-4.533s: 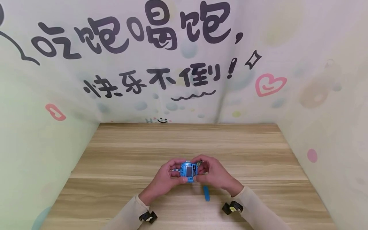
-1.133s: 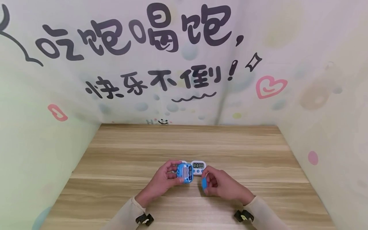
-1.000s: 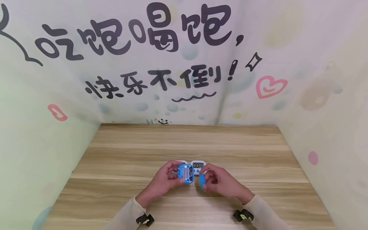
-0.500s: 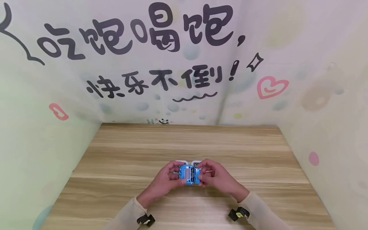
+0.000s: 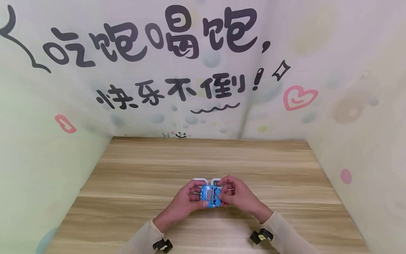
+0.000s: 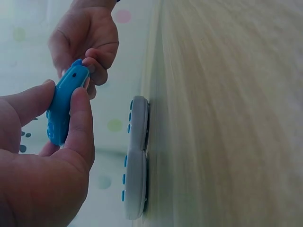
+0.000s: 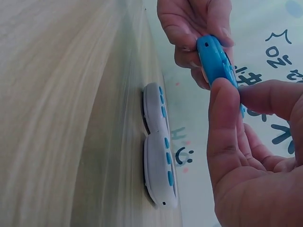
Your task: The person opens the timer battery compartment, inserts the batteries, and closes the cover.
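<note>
My left hand (image 5: 184,201) grips a small blue timer (image 5: 209,195) by its left side, thumb below and fingers above. A grey rectangle and a dark open slot show on its upward face. At the right edge, over that slot, my right hand (image 5: 241,198) pinches a blue battery cover (image 5: 218,198) against the timer. How far the cover sits in the slot cannot be told. In the left wrist view the blue timer (image 6: 66,104) is edge-on between thumb and fingers, held above the table. The right wrist view shows both hands meeting at the timer (image 7: 214,61).
Two white timers with blue buttons stand side by side on the wooden table (image 5: 203,155), just behind the hands: one on the left (image 5: 200,179), one on the right (image 5: 214,182). The hands partly hide both. A printed cloth wall (image 5: 149,120) rises behind the table.
The cover lay on the table 4.5 seconds ago. My right hand then held it apart from the timer, and has since moved left and brought it against the timer's right edge.
</note>
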Tool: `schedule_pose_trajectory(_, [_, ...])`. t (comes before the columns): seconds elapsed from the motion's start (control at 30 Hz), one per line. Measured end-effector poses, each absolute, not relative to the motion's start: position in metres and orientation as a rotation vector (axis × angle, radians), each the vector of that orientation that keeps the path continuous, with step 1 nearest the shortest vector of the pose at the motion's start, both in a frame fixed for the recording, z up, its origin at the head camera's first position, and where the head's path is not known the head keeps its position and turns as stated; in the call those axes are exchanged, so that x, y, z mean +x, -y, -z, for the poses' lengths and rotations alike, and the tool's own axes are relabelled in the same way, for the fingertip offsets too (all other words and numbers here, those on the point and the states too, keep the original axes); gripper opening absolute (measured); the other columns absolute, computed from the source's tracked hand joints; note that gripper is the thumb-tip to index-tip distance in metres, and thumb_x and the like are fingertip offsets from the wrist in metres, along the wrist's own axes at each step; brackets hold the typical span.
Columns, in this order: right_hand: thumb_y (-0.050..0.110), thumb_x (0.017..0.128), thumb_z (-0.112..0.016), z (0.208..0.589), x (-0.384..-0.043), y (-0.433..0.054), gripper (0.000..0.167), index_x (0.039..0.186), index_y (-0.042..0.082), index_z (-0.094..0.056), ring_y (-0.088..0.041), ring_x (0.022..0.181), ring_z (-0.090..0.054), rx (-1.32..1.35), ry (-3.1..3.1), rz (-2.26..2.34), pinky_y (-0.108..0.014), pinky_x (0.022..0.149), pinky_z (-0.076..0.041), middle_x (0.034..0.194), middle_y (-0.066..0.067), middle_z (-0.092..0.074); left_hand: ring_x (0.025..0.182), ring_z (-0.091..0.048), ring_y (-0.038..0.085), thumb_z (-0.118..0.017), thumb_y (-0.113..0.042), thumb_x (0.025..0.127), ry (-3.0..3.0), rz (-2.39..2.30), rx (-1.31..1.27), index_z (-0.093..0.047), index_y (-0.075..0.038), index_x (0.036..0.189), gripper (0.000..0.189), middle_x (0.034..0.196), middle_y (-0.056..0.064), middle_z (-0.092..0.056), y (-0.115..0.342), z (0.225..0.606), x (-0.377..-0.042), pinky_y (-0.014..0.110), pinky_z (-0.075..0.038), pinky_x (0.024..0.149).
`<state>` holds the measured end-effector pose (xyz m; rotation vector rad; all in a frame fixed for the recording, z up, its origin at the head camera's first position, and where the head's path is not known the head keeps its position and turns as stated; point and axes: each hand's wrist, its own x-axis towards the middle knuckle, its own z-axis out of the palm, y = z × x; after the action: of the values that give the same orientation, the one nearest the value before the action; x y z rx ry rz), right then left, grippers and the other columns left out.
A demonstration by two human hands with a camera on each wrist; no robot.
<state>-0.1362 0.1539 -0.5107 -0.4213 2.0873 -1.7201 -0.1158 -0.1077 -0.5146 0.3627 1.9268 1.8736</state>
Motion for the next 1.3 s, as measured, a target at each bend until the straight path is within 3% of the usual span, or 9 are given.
schedule_pose_trajectory(0.23, [0.005,0.091,-0.079,0.5103,-0.137,-0.1498,0.04,0.125,0.001,-0.06,-0.022,0.069,-0.07,-0.375,-2.111,1.697,-0.036,0.064,-0.065,0.089,-0.009,-0.063,0.105,-0.068,0.022,-0.08,-0.009,0.095,-1.917,-1.869,0.386,-0.046,-0.003,0.15,0.065,0.128,0.019,-0.064,0.1067,0.5165,-0.1163,0.026,-0.06,0.087])
schedule_pose_trajectory(0.57, [0.01,0.094,-0.078,0.5072,-0.137,-0.1498,0.037,0.126,0.0,-0.063,-0.021,0.071,-0.07,-0.396,-2.091,1.691,-0.035,0.066,-0.065,0.09,-0.009,-0.063,0.109,-0.068,0.022,-0.077,-0.009,0.097,-1.889,-1.871,0.401,-0.045,-0.004,0.151,0.063,0.133,0.022,-0.062,0.107,0.5138,-0.1158,0.025,-0.06,0.089])
schedule_pose_trajectory(0.9, [0.014,0.099,-0.075,0.5081,-0.1354,-0.1497,0.034,0.129,0.001,-0.065,-0.022,0.079,-0.073,-0.361,-2.068,1.7,-0.041,0.072,-0.067,0.102,-0.013,-0.066,0.107,-0.07,0.022,-0.078,-0.009,0.096,-1.86,-1.907,0.385,-0.043,-0.003,0.153,0.067,0.135,0.021,-0.063,0.107,0.5144,-0.116,0.028,-0.062,0.089])
schedule_pose_trajectory(1.1, [0.015,0.1,-0.074,0.5055,-0.132,-0.1486,0.032,0.128,0.002,-0.066,-0.024,0.074,-0.074,-0.362,-2.118,1.673,-0.041,0.068,-0.067,0.099,-0.014,-0.067,0.104,-0.07,0.022,-0.08,-0.01,0.095,-1.878,-1.904,0.384,-0.046,-0.003,0.152,0.067,0.13,0.015,-0.065,0.1063,0.5129,-0.1154,0.027,-0.062,0.088])
schedule_pose_trajectory(1.3, [0.015,0.099,-0.075,0.5035,-0.1334,-0.1492,0.033,0.127,0.002,-0.066,-0.023,0.071,-0.073,-0.398,-2.117,1.678,-0.039,0.066,-0.066,0.093,-0.012,-0.07,0.105,-0.071,0.021,-0.08,-0.011,0.095,-1.878,-1.91,0.405,-0.045,-0.002,0.152,0.067,0.131,0.019,-0.066,0.107,0.5125,-0.1151,0.027,-0.062,0.088])
